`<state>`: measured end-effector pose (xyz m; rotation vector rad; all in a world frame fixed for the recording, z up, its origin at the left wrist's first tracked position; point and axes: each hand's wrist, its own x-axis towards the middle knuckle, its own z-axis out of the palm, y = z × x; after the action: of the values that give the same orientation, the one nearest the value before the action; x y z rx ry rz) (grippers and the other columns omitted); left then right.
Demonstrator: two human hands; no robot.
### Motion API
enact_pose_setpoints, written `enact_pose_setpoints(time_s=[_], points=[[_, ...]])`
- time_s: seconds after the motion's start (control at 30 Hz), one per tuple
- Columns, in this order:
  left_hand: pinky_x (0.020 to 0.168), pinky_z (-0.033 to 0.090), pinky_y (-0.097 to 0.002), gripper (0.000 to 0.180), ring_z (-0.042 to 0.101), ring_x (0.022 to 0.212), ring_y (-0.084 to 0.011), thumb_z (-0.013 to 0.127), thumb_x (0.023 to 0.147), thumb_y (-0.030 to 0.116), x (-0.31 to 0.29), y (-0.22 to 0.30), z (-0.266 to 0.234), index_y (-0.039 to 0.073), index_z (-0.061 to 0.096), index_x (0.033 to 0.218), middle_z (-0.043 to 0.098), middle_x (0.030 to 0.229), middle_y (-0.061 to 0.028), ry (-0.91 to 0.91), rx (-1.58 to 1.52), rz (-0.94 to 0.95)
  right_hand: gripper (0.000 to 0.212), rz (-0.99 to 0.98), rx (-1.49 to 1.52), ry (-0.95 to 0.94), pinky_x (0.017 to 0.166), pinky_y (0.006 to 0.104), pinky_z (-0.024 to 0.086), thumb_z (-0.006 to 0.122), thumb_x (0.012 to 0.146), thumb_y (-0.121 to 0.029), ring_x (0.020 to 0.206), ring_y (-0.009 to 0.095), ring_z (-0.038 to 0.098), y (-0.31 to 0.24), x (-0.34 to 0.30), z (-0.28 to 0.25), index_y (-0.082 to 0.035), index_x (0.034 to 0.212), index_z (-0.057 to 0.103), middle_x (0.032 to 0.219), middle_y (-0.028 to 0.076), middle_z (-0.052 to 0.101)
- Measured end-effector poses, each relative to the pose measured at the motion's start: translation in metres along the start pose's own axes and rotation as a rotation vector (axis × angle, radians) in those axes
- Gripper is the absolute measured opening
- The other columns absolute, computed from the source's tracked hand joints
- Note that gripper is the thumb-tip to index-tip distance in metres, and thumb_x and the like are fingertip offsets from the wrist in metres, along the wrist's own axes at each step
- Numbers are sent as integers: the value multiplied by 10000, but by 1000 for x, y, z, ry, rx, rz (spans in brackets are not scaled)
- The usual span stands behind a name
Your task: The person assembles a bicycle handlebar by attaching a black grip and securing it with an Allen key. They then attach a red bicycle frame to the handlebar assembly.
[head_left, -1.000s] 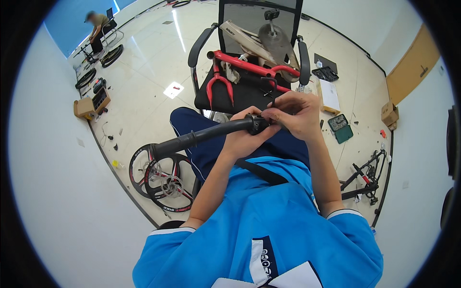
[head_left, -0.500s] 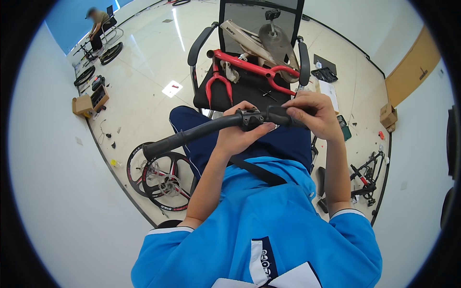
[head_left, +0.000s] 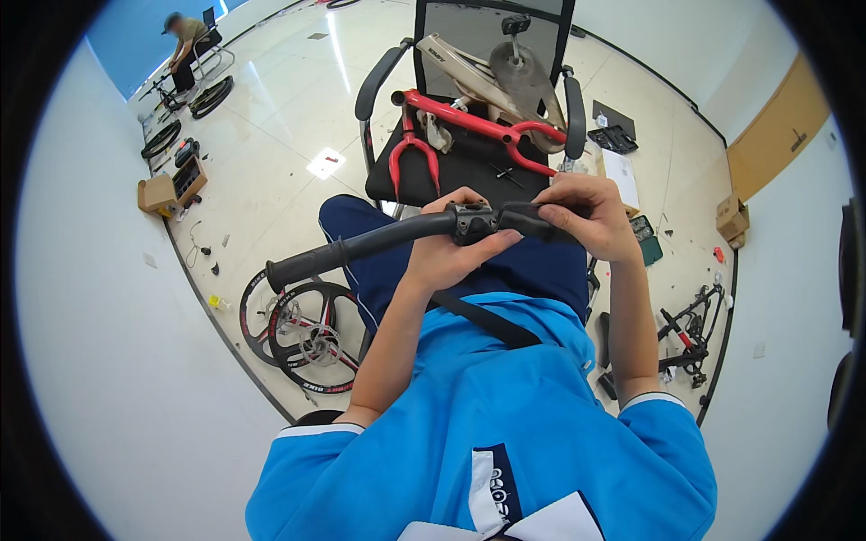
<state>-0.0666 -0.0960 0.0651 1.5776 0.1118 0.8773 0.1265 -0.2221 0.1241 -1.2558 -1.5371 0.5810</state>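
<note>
A black bicycle handlebar (head_left: 383, 239) lies crosswise above my lap, its grip end pointing left. At its middle sits a black stem clamp (head_left: 473, 222) with small bolts on its face. My left hand (head_left: 444, 261) is closed around this stem from below, thumb along the near side. Between the thumb and fingers of my right hand (head_left: 591, 216) is a thin dark bent hex key (head_left: 518, 205). Its short end meets the clamp's right edge; whether it sits in a bolt is too small to tell. The bar's right part is partly hidden behind my right hand.
Ahead stands a black office chair (head_left: 370, 86) bearing a red bicycle frame (head_left: 465, 119), a red fork (head_left: 413, 153) and a beige frame part (head_left: 460, 72). Spoked wheels (head_left: 316, 347) lie left, a black folded frame (head_left: 690, 334) right. Someone sits (head_left: 188, 45) far left.
The hex key has turned slightly at the clamp and shows more plainly. The handlebar's left end has tipped a little. Both hands keep their hold.
</note>
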Motion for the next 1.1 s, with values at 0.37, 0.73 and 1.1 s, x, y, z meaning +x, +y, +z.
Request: enact_pose_setpoints(time_s=[0.37,0.73,1.1], points=[[463,410,-181,288,568,526,-32,853,757,146,-2,3,-1,44,609,871,624,626,12,-22,-59,-73,141,4,13,-55,629,209,466,729,867,-76,710,71,604,5,9,0,28,962,716,795,24,630],[441,411,-174,301,551,487,-32,854,751,150,-3,0,-1,48,605,885,618,616,15,-114,-116,-125,172,28,-3,-422,572,258,380,800,777,-100,661,110,529,4,46,-27,-2,917,774,726,34,635],[543,438,-197,305,596,592,-44,861,739,201,-2,1,-1,41,620,836,648,658,1,16,35,-121,183,30,-191,-367,568,245,413,748,868,-143,639,82,559,7,33,-25,-12,993,769,730,36,680]])
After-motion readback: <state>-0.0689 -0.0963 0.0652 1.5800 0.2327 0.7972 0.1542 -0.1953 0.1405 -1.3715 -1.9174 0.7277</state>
